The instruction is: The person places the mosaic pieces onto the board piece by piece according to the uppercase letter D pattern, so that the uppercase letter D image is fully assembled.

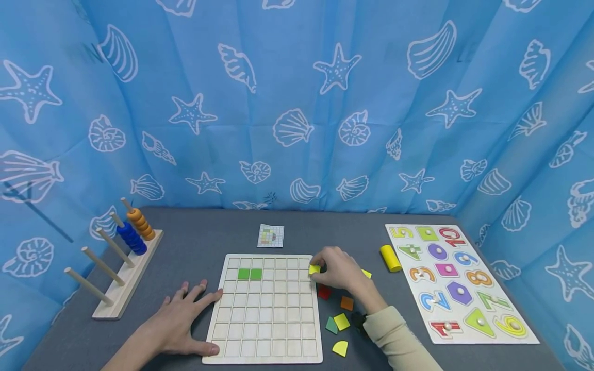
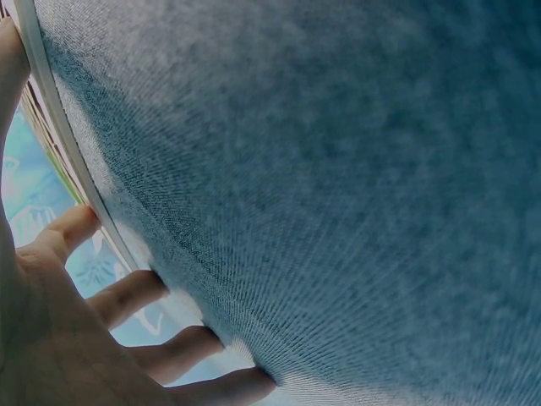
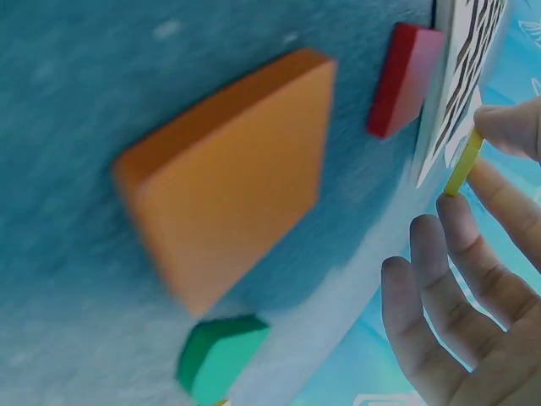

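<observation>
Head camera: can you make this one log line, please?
left hand: touches grid board edge | right hand: pinches yellow tile | green tiles: two, on board

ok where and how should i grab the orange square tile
Probably pinch two opposite edges of the orange square tile from above: it lies flat on the table, broad face up, with straight sides that look thick enough to hold.
</observation>
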Available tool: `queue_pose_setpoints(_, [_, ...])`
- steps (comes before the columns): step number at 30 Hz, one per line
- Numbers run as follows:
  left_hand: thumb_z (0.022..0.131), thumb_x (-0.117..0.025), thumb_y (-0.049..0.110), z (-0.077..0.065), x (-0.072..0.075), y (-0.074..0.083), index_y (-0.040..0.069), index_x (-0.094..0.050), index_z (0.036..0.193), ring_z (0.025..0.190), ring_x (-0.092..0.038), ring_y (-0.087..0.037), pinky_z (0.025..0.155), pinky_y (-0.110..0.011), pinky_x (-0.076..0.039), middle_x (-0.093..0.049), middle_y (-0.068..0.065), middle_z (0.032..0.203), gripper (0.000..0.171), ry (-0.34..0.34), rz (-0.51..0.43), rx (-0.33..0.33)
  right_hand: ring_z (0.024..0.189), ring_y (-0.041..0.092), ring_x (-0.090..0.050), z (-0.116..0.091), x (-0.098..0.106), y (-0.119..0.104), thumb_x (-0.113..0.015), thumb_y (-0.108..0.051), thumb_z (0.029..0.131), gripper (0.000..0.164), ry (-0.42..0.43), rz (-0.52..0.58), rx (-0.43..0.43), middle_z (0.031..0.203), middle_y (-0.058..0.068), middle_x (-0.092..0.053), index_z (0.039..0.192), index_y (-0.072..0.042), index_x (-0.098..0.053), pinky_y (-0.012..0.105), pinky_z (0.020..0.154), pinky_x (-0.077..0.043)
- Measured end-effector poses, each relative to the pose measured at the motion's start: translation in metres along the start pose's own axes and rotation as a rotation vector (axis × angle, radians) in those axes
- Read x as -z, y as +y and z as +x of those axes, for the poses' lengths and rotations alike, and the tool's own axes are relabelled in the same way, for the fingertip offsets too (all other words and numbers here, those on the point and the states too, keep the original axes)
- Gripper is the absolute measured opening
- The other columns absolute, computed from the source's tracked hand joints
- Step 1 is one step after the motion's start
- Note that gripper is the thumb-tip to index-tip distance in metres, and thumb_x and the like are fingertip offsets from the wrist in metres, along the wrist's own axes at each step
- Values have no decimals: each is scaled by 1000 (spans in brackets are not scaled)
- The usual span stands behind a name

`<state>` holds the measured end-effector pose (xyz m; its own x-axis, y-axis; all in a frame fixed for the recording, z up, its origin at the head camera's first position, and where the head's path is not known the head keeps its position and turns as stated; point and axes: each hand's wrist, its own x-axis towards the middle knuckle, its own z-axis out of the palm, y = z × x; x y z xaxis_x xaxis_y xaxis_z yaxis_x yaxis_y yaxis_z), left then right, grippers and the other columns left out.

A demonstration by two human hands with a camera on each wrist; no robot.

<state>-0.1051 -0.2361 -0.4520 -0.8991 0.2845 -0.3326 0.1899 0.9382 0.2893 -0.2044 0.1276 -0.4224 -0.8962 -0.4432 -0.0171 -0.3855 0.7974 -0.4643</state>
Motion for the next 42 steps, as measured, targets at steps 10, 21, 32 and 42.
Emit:
queue_pose_setpoints(10, [62,-74,87,-1,1,1,28,-40,157,136,-28,-75,91,-91,-30,-36,-28,161,117,2,-7,-3,75,17,-60,14,-7,-19,-82,-13,80,26,-23,28,52,95,10,-71,105,-5,-80,29,59,-47])
queue_pose_setpoints(21, [60,-73,89,0,0,1,28,-41,157,136,-30,-74,92,-90,-30,-37,-27,160,118,14,10,7,90,24,-69,25,-25,-39,-79,-9,80,26,-44,54,138,101,12,-74,105,-4,-80,38,71,-58])
queue_pose_setpoints(32, [60,-73,89,-1,2,3,27,-42,156,137,-29,-74,93,-90,-29,-37,-28,160,119,4,8,17,94,24,-71,34,-34,-56,-76,-10,82,27,-62,25,171,106,11,-76,109,-6,-80,33,69,-57])
queue_pose_setpoints(42, [60,-73,88,1,1,3,27,-41,157,137,-27,-74,94,-90,-28,-36,-28,161,119,-5,3,26,91,20,-73,42,-42,-66,-75,-5,81,27,-68,18,201,107,10,-79,108,-5,-80,23,69,-54])
